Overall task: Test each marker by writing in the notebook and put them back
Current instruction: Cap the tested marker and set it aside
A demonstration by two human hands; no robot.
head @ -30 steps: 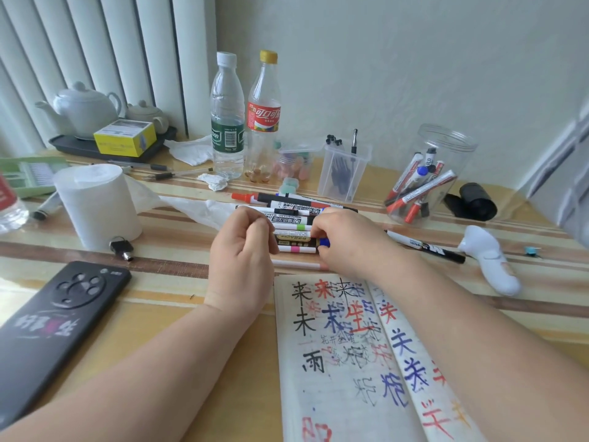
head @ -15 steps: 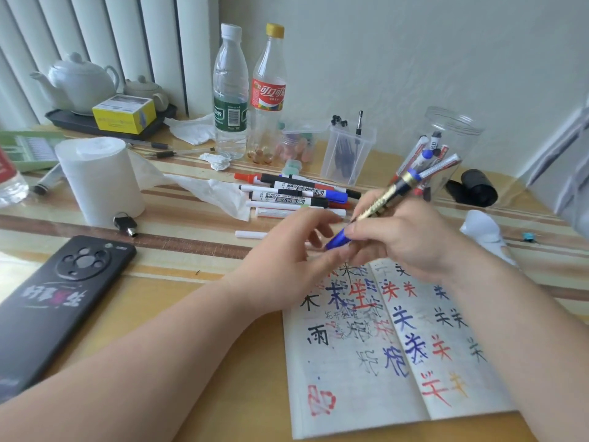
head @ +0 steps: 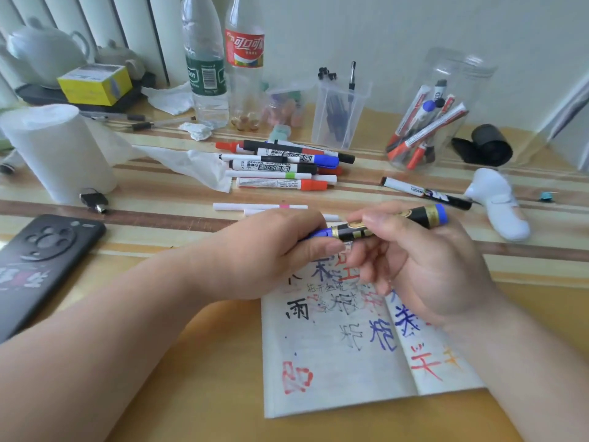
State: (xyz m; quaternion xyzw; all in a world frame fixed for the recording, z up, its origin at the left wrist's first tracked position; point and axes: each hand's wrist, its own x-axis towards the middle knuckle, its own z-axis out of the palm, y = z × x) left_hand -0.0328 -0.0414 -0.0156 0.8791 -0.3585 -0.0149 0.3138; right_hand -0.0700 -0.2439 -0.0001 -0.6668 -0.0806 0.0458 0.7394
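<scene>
Both hands hold one black-and-gold marker with blue ends (head: 417,215) above the open notebook (head: 334,362). My right hand (head: 424,269) grips its barrel. My left hand (head: 271,253) pinches the blue cap at its left end. The notebook pages carry black, blue and red characters. A pile of several markers (head: 280,164) lies on the table behind my hands. Two thin white pens (head: 258,207) lie just beyond my left hand. A clear jar (head: 446,74) at the back right holds several more markers.
A black phone (head: 38,260) lies at the left, a paper roll (head: 54,148) and key fob (head: 94,199) behind it. Two bottles (head: 207,74), a clear pen cup (head: 338,116), a loose black marker (head: 424,193), a white device (head: 497,202) and a black roll (head: 487,148) stand farther back.
My hands left the marker pile with the blue-ended marker and brought it over the notebook. My left hand now pinches its cap end, and the marker lies more level.
</scene>
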